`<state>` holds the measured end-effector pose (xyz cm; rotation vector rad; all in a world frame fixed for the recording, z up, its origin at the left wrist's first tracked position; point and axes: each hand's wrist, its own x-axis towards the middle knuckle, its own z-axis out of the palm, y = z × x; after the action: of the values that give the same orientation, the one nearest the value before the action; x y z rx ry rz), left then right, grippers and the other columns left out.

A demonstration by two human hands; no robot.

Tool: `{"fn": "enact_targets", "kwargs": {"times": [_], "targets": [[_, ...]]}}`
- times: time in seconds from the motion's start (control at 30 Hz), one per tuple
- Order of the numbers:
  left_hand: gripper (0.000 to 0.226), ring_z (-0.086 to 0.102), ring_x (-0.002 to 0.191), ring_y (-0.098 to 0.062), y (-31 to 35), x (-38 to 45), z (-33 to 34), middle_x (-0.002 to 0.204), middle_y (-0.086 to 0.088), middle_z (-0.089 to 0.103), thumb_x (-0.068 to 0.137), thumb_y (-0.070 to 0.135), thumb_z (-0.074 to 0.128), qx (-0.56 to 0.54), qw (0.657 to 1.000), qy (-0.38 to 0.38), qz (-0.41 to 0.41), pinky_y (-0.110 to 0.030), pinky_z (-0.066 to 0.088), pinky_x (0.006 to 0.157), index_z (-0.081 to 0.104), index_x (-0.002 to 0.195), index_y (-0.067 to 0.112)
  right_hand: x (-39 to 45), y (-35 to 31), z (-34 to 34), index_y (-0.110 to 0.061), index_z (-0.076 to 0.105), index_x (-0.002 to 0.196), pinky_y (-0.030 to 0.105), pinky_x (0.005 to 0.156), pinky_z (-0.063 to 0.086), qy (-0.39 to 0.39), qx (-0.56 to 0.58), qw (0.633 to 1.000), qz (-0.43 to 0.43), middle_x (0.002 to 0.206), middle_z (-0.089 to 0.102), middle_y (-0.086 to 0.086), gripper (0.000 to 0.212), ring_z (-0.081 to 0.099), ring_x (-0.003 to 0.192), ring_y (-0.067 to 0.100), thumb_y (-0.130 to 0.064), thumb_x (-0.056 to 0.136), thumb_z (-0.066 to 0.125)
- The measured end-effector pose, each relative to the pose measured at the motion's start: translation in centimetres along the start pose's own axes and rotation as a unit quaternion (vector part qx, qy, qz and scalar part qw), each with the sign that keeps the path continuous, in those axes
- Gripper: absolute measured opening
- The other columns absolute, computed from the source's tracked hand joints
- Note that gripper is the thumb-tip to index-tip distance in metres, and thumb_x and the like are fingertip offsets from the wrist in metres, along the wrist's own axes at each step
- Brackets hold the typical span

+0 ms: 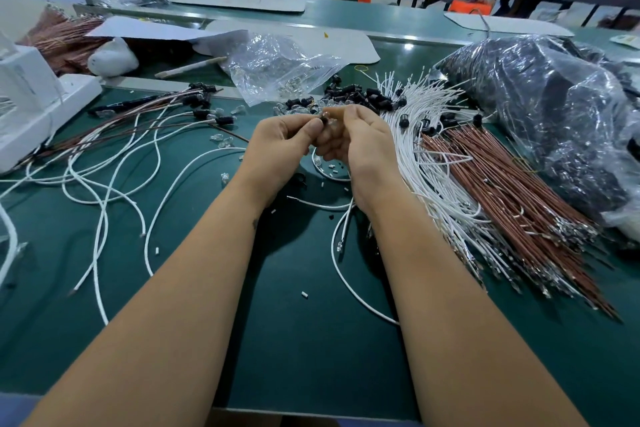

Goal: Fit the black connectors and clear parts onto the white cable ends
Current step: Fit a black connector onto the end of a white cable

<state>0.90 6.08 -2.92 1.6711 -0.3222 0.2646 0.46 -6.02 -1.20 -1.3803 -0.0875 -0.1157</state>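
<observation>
On the green desk [294, 340], loose white cables tipped with small black connectors [145, 135] sprawl at left. At centre, the left hand [280, 142] pinches a small black cylindrical connector [323, 120], its grip curled tight; the right hand [360, 146] pinches a tiny clear part [333, 124] against it. Right lies a bundle of white cables [426, 135], then reddish-brown wires [512, 191].

Open green desk [304, 340] surface lies at lower centre of the frame, between the forearms, crossed by one white cable [346, 282]. Lower left is strewn with loose white cables [104, 184]. Right side is blocked by a fanned bundle of white and brown wires [485, 191] and a large plastic bag [554, 107]. Upper centre holds a clear bag [277, 66] and scattered black connectors [353, 94].
</observation>
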Motion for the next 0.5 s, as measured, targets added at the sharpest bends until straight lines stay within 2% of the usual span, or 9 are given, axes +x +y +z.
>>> {"fn": "enact_targets", "kwargs": {"times": [0.13, 0.3, 0.4, 0.5], "targets": [[0.024, 0.047, 0.062, -0.004, -0.15, 0.17, -0.25, 0.072, 0.001, 0.061, 0.098, 0.017, 0.051, -0.017, 0.999, 0.005, -0.034, -0.016, 0.043, 0.065, 0.072, 0.093, 0.005, -0.11, -0.32, -0.36, -0.012, 0.062, 0.1, 0.021, 0.051, 0.046, -0.001, 0.015, 1.0, -0.009, 0.064, 0.062, 0.005, 0.03, 0.056, 0.053, 0.013, -0.007, 0.103, 0.032], [0.027, 0.051, 0.063, -0.012, 0.03, 0.32, -0.32, 0.066, 0.001, 0.064, 0.102, 0.018, 0.045, -0.112, 0.992, -0.011, -0.06, -0.018, 0.045, 0.06, 0.07, 0.095, 0.012, -0.27, -0.62, -0.49, -0.013, 0.067, 0.101, 0.013, 0.053, 0.043, 0.014, -0.074, 0.995, -0.067, 0.077, 0.063, -0.003, 0.033, 0.055, 0.055, 0.002, 0.005, 0.096, 0.04], [0.03, 0.052, 0.06, -0.01, 0.12, 0.35, -0.42, 0.064, 0.0, 0.063, 0.103, 0.018, 0.041, -0.138, 0.988, -0.021, -0.066, -0.017, 0.044, 0.057, 0.07, 0.095, 0.013, -0.4, -0.64, -0.44, -0.011, 0.068, 0.106, 0.015, 0.059, 0.044, 0.01, -0.119, 0.989, -0.083, 0.083, 0.065, -0.004, 0.033, 0.055, 0.063, 0.004, 0.006, 0.095, 0.042], [0.03, 0.053, 0.057, -0.008, 0.3, 0.33, -0.37, 0.063, 0.0, 0.062, 0.103, 0.017, 0.04, -0.148, 0.986, -0.028, -0.072, -0.016, 0.043, 0.056, 0.068, 0.095, 0.008, -0.47, -0.59, -0.31, -0.01, 0.069, 0.11, 0.022, 0.066, 0.049, 0.016, -0.154, 0.983, -0.099, 0.092, 0.066, 0.005, 0.024, 0.055, 0.071, 0.011, -0.001, 0.095, 0.052]]}}
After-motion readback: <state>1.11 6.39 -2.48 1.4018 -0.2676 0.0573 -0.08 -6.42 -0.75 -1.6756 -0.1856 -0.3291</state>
